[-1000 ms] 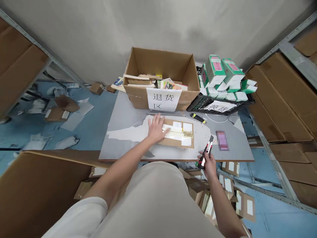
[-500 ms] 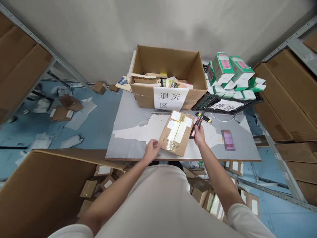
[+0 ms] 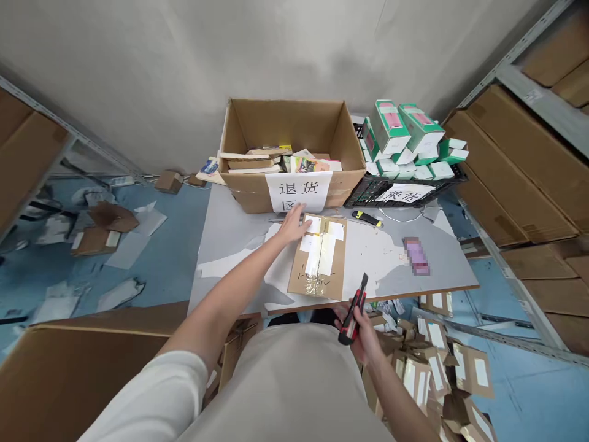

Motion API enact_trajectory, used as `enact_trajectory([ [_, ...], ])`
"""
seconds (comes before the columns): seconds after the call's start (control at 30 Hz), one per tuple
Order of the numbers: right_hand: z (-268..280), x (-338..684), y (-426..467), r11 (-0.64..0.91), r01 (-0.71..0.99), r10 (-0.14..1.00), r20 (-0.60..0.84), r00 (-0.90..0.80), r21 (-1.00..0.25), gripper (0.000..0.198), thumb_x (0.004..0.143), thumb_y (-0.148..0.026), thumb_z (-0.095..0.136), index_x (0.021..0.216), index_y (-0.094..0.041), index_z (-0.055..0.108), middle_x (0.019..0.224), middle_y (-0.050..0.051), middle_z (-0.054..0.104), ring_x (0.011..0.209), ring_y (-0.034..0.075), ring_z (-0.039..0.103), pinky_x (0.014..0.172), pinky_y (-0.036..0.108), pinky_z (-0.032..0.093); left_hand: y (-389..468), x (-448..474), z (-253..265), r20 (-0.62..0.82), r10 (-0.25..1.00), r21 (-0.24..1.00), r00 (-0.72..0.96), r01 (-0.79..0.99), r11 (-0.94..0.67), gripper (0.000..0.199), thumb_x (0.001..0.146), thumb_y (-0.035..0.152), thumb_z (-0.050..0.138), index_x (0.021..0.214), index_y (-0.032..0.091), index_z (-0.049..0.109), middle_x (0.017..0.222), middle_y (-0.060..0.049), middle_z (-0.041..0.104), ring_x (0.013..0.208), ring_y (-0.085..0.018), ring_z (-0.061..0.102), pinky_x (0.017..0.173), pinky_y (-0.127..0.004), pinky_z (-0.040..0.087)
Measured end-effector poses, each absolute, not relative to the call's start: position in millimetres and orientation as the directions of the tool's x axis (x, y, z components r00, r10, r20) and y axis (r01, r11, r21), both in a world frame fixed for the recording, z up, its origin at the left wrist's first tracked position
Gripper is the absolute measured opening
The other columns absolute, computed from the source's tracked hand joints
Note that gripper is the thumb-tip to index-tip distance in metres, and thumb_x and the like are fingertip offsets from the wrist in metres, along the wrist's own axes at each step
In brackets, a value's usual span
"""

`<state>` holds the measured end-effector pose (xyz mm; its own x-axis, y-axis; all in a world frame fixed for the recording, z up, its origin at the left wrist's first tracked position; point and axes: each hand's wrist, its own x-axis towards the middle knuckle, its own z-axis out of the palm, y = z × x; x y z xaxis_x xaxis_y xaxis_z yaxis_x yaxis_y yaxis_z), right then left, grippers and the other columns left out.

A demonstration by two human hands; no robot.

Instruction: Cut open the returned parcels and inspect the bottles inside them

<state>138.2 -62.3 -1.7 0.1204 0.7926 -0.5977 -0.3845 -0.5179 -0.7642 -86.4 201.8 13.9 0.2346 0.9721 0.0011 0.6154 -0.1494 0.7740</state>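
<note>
A taped cardboard parcel (image 3: 338, 258) with white labels lies flat on the table (image 3: 442, 273), close to its front edge. My left hand (image 3: 294, 226) is at the parcel's far left corner, fingers stretched out over the edge of a label; whether it presses down I cannot tell. In my right hand (image 3: 363, 334) is a red and black utility knife (image 3: 352, 319) with its dark blade out, pointing away from me. The knife is held just off the table's front edge, to the right of the parcel and apart from it.
Behind the parcel stands a large open carton (image 3: 251, 195) with books in it. A black crate (image 3: 356, 197) of green and white boxes is beside it. A yellow and black cutter (image 3: 367, 218) lies near the crate. Several parcels (image 3: 435, 368) are piled below right.
My left hand has gone from the parcel's near left side to its far left corner. My right hand has drawn the knife back toward me. The parcel has turned straighter.
</note>
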Motion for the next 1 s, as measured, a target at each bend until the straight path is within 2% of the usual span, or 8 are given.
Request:
enact_trajectory([
  [0.17, -3.3, 118.5, -62.3, -0.46, -0.501, 0.792, -0.594, 0.141, -0.733, 0.037, 0.091, -0.038, 0.059, 0.123, -0.02, 0.055, 0.121, 0.008, 0.06, 0.106, 0.022, 0.061, 0.086, 0.043, 0.054, 240.4, -68.7, 8.9, -0.16, 0.951, 0.752, 0.265, 0.657, -0.057, 0.034, 0.074, 0.022, 0.062, 0.107, 0.015, 0.067, 0.113, -0.011, 0.068, 0.112, -0.029, 0.06, 0.102, -0.038, 0.043],
  [0.37, -7.5, 152.0, -12.7, -0.321, -0.594, 0.799, -0.547, 0.248, -0.738, 0.052, 0.072, -0.048, 0.075, 0.116, -0.034, 0.052, 0.115, 0.0, 0.067, 0.112, 0.021, 0.063, 0.092, 0.044, 0.054, 192.4, -108.0, -12.9, -0.173, 0.984, 0.768, -0.037, 0.62, 0.159, 0.039, 0.082, 0.033, 0.055, 0.114, 0.013, 0.061, 0.11, -0.012, 0.068, 0.1, -0.025, 0.063, 0.091, -0.039, 0.049],
  [0.5, -14.1, 180.3, 53.8, -0.239, -0.457, 0.887, -0.383, 0.256, -0.857, 0.048, 0.07, -0.048, 0.075, 0.108, -0.031, 0.053, 0.112, 0.0, 0.068, 0.112, 0.017, 0.062, 0.094, 0.038, 0.053, 123.7, -122.7, -20.6, -0.152, 0.96, 0.846, -0.235, 0.472, 0.25, 0.04, 0.077, 0.04, 0.062, 0.108, 0.016, 0.059, 0.108, -0.01, 0.067, 0.1, -0.022, 0.063, 0.091, -0.037, 0.049],
  [0.67, -13.7, 202.9, 111.1, -0.256, -0.159, 0.951, -0.278, 0.138, -0.954, 0.045, 0.073, -0.053, 0.07, 0.106, -0.026, 0.055, 0.113, 0.004, 0.065, 0.098, 0.018, 0.067, 0.083, 0.034, 0.056, 54.6, -113.2, -14.2, -0.123, 0.937, 0.744, -0.328, 0.594, 0.305, 0.059, 0.071, 0.045, 0.068, 0.117, 0.015, 0.05, 0.114, -0.014, 0.059, 0.106, -0.027, 0.059, 0.093, -0.044, 0.049],
  [0.73, -10.5, 216.1, 107.7, -0.323, -0.012, 0.941, -0.323, 0.103, -0.946, 0.047, 0.074, -0.056, 0.066, 0.107, -0.023, 0.055, 0.109, 0.005, 0.064, 0.083, 0.016, 0.068, 0.073, 0.033, 0.057, 53.5, -107.8, -7.1, 0.008, 0.965, 0.673, -0.261, 0.716, 0.187, 0.065, 0.072, 0.041, 0.066, 0.127, 0.013, 0.044, 0.126, -0.018, 0.052, 0.12, -0.031, 0.051, 0.101, -0.048, 0.042],
  [0.83, -4.7, 238.5, 82.8, -0.409, 0.156, 0.912, -0.402, 0.078, -0.899, 0.058, 0.076, -0.059, 0.063, 0.118, -0.021, 0.053, 0.09, 0.002, 0.063, 0.06, 0.012, 0.063, 0.058, 0.029, 0.056, 76.7, -94.7, 5.5, 0.136, 0.99, 0.511, 0.046, 0.853, -0.11, 0.076, 0.07, 0.041, 0.066, 0.137, 0.013, 0.039, 0.146, -0.021, 0.036, 0.139, -0.036, 0.031, 0.111, -0.051, 0.029],
  [0.93, 0.6, 254.5, 57.7, -0.445, 0.23, 0.891, -0.455, 0.015, -0.865, 0.074, 0.081, -0.059, 0.057, 0.143, -0.025, 0.035, 0.086, 0.0, 0.061, 0.054, 0.011, 0.061, 0.051, 0.027, 0.054, 103.3, -74.3, 15.5, 0.054, 0.945, 0.356, 0.324, 0.877, -0.321, 0.095, 0.065, 0.059, 0.068, 0.143, 0.015, 0.036, 0.156, -0.021, 0.023, 0.145, -0.041, 0.016, 0.114, -0.058, 0.013],
  [1.0, 2.8, 258.6, 49.6, -0.477, 0.248, 0.866, -0.498, -0.029, -0.843, 0.077, 0.084, -0.057, 0.054, 0.149, -0.03, 0.026, 0.09, 0.001, 0.062, 0.056, 0.011, 0.062, 0.049, 0.026, 0.054, 111.8, -60.8, 18.5, -0.017, 0.921, 0.285, 0.388, 0.885, -0.368, 0.109, 0.06, 0.071, 0.066, 0.147, 0.014, 0.032, 0.158, -0.021, 0.018, 0.145, -0.045, 0.012, 0.113, -0.064, 0.004],
])
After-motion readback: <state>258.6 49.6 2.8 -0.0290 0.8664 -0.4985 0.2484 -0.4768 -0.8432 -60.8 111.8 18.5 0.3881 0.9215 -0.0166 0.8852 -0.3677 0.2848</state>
